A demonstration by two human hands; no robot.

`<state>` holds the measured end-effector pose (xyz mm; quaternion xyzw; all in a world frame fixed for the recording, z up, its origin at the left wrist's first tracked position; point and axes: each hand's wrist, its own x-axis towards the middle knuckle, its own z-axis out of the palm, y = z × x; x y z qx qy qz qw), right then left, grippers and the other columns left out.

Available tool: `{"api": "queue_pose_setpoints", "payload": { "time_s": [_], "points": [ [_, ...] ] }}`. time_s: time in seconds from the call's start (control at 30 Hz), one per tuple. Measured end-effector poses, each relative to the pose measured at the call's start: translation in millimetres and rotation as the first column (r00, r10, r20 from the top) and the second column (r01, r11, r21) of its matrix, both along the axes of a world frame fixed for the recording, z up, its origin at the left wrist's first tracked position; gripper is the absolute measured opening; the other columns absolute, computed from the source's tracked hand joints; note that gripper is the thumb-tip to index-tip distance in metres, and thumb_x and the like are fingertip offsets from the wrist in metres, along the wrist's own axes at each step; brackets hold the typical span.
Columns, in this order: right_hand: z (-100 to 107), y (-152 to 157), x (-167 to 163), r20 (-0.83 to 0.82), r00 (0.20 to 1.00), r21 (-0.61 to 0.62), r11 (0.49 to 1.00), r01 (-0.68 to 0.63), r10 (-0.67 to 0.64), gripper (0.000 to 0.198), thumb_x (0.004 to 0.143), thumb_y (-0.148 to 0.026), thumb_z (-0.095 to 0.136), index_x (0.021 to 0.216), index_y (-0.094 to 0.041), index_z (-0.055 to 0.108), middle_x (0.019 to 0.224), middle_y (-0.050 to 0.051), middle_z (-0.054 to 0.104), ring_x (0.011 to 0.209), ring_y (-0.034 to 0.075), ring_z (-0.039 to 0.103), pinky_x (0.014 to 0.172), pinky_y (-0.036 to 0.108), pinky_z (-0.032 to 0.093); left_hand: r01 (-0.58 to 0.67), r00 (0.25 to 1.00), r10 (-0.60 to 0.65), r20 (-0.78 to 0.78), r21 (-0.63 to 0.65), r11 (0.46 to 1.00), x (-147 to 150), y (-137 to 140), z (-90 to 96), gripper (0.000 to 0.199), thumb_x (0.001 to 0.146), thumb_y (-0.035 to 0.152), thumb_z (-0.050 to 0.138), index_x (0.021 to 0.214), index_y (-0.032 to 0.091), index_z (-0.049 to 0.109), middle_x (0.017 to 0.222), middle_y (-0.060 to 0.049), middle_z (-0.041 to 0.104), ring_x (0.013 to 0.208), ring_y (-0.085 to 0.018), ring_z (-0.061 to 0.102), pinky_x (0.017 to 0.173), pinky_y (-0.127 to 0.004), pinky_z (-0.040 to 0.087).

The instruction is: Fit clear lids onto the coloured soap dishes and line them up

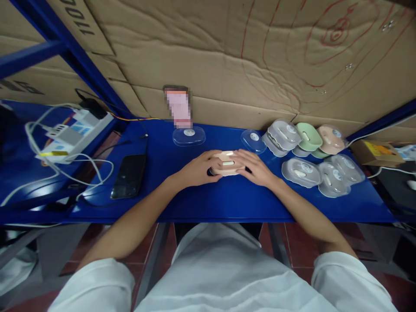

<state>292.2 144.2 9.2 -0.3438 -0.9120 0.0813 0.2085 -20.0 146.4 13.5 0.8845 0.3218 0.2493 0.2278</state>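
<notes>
A small pale-pink oval soap dish [234, 168], with an elongated white piece in its middle, is between my two hands near the centre of the blue table [227, 203]. My left hand [203, 168] curls round its left end, with a finger reaching over the top. Around the right end, my right hand [255, 167] grips with thumb in front and fingers at the back. Behind the dish lie two clear oval lids with round stickers, a left lid [189, 137] and a right lid [252, 142]. My fingers cover both ends of the dish.
At the right stand several lidded dishes: grey [284, 135], green [308, 138], pink [330, 138] and more grey [301, 172]. A black phone [128, 175] and a power strip with cables [74, 134] are at left. A blurred phone [178, 106] leans on the cardboard wall [221, 65].
</notes>
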Motion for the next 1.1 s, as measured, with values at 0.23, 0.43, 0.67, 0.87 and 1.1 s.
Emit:
{"api": "queue_pose_setpoints", "payload": {
  "time_s": [0.23,0.43,0.67,0.87,1.1],
  "points": [
    [-13,20,21,0.061,0.867,0.01,0.868,0.496,-0.495,0.07,0.106,-0.057,0.054,0.163,-0.016,0.047,0.169,0.021,0.043,0.161,0.044,0.033,0.127,0.071,0.031,0.006,0.998,-0.002,-0.066,0.072,0.997,-6,8,-2.5,0.027,0.093,0.031,0.073,0.118,0.022,0.067,0.16,-0.014,0.051,0.15,-0.033,0.051,0.123,-0.052,0.046],
    [-18,25,27,-0.086,0.861,-0.007,0.864,0.503,-0.501,0.064,0.101,-0.056,0.063,0.152,-0.018,0.057,0.153,0.022,0.056,0.145,0.042,0.052,0.119,0.065,0.046,-0.051,0.996,0.052,-0.067,0.013,0.999,-8,10,-0.5,0.034,0.095,0.048,0.075,0.117,0.023,0.071,0.165,-0.013,0.045,0.154,-0.036,0.046,0.128,-0.056,0.04],
    [-1,14,17,-0.302,0.911,-0.048,0.959,0.281,-0.282,0.048,0.111,-0.051,0.047,0.148,-0.024,0.057,0.145,0.016,0.064,0.137,0.032,0.061,0.118,0.058,0.051,-0.094,0.991,0.102,0.082,-0.092,0.991,-4,16,-9.1,0.079,0.089,0.058,0.082,0.153,0.024,0.05,0.159,-0.017,0.052,0.15,-0.036,0.051,0.129,-0.057,0.04],
    [0,-7,-8,-0.236,0.97,0.008,0.999,-0.051,0.051,0.054,0.113,-0.045,0.045,0.164,-0.029,0.044,0.159,0.014,0.053,0.154,0.032,0.046,0.128,0.062,0.041,-0.07,0.972,0.107,0.209,-0.176,0.982,-1,18,-17.2,0.108,0.083,0.063,0.087,0.167,0.028,0.029,0.17,-0.018,0.04,0.153,-0.037,0.049,0.126,-0.058,0.043],
    [-5,-3,-7,-0.109,0.987,-0.034,0.992,-0.124,0.12,0.057,0.115,-0.042,0.043,0.171,-0.034,0.036,0.177,0.007,0.034,0.168,0.031,0.023,0.134,0.066,0.025,-0.003,0.994,0.013,0.107,-0.092,0.996,-1,14,-4.3,0.081,0.092,0.057,0.08,0.16,0.027,0.046,0.158,-0.016,0.054,0.148,-0.036,0.052,0.127,-0.06,0.04]
  ]
}}
